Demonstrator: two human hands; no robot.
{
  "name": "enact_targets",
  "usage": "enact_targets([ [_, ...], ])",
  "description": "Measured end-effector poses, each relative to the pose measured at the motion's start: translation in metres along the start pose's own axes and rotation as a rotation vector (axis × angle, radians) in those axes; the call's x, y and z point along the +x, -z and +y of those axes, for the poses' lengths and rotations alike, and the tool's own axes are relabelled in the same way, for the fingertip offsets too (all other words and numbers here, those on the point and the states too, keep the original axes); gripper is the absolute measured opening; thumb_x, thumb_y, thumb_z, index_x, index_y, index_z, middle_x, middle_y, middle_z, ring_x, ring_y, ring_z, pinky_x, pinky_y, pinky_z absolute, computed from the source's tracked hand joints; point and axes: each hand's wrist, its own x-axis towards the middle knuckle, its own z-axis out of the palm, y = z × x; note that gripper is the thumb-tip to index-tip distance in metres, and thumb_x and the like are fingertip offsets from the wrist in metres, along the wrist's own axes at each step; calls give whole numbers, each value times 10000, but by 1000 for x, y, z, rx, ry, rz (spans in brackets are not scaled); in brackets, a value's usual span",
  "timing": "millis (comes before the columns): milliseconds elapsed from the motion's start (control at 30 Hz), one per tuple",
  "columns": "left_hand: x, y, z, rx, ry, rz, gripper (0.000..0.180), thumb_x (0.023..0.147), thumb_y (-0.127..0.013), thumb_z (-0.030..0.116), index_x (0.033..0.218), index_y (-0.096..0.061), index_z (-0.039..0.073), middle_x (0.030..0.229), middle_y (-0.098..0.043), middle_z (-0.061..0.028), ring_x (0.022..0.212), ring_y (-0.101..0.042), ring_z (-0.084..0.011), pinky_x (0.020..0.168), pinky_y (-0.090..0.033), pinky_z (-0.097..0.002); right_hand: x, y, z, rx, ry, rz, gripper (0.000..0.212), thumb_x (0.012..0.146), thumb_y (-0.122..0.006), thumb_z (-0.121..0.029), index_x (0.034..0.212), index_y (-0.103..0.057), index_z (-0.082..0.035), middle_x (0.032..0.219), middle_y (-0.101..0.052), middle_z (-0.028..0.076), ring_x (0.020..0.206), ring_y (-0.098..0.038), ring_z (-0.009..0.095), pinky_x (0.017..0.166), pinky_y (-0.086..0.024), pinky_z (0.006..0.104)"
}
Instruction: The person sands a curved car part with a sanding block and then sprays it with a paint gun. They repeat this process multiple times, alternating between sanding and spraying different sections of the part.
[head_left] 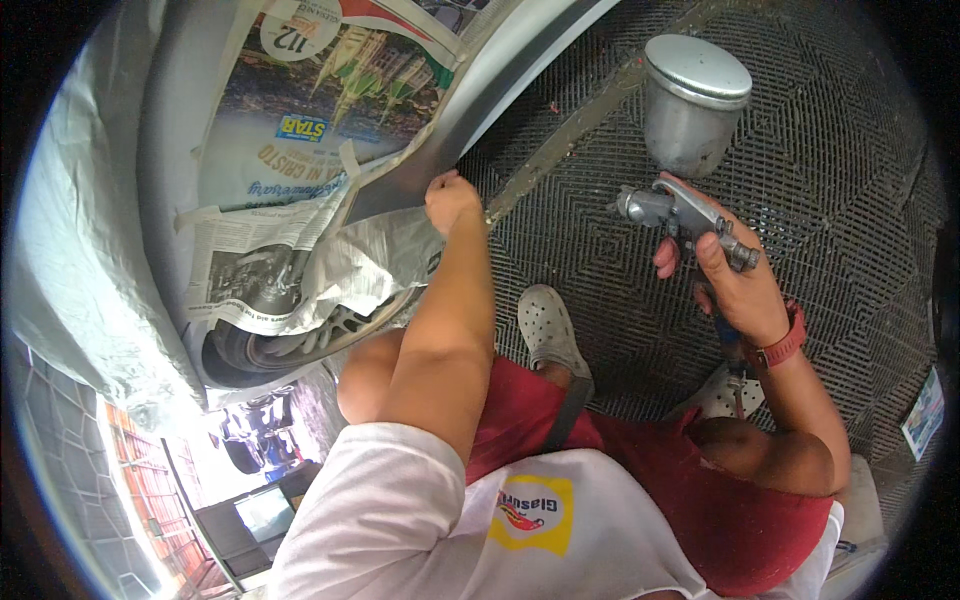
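Observation:
My right hand (735, 275) is wrapped round the handle of a metal paint spray gun (690, 215). A silver lidded cup (697, 105) stands on top of the gun, whose nozzle points left, toward the car. My left arm stretches forward, and my left hand (453, 198) is closed beside the lower edge of the grey car panel (425, 165). Whatever its fingers hold, if anything, is hidden. Newspaper masking (330, 120) is taped over the panel, and a crumpled translucent sheet (370, 265) hangs over part of the wheel (290, 345) near my left forearm.
Black ribbed matting (610, 240) covers the floor, crossed by a dirty strip (575, 145). Pale plastic sheeting (90, 230) drapes the car at the left. My clogs (550, 325) rest on the mat. A small printed card (922, 413) lies at the far right.

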Motion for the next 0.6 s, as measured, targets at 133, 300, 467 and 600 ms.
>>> enact_targets([
  [133, 27, -4, -50, -187, 413, 166, 370, 918, -616, 228, 1225, -728, 55, 1275, -679, -257, 1162, -669, -395, 975, -545, -464, 0, -1, -2, 22, -3, 10, 733, 1016, -553, -598, 1547, -467, -99, 939, -695, 44, 806, -653, 81, 468, -422, 185],
  [300, 14, -12, -30, -209, 298, -265, 350, 929, -596, 208, 1213, -743, 66, 1270, -689, -243, 1163, -676, -374, 998, -530, -435, 0, -1, 0, 10, 10, 26, 724, 1024, -548, -585, 1545, -465, -90, 939, -697, 46, 797, -651, 80, 463, -424, 187],
  [467, -3, -19, 5, -46, -220, -199, 297, 927, -583, 182, 1133, -795, 156, 1200, -738, -183, 1128, -698, -354, 997, -529, -418, -5, 0, -1, -34, 12, 22, 725, 1023, -546, -588, 1545, -464, -92, 940, -697, 47, 803, -653, 86, 458, -427, 185],
  [600, 51, -16, -30, 19, 222, -28, 356, 921, -616, 167, 1263, -710, 140, 1227, -724, -153, 1083, -716, -335, 956, -551, -410, -4, -7, -4, -4, 24, 4, 724, 1023, -550, -585, 1542, -467, -87, 942, -697, 48, 815, -658, 89, 462, -435, 185],
])
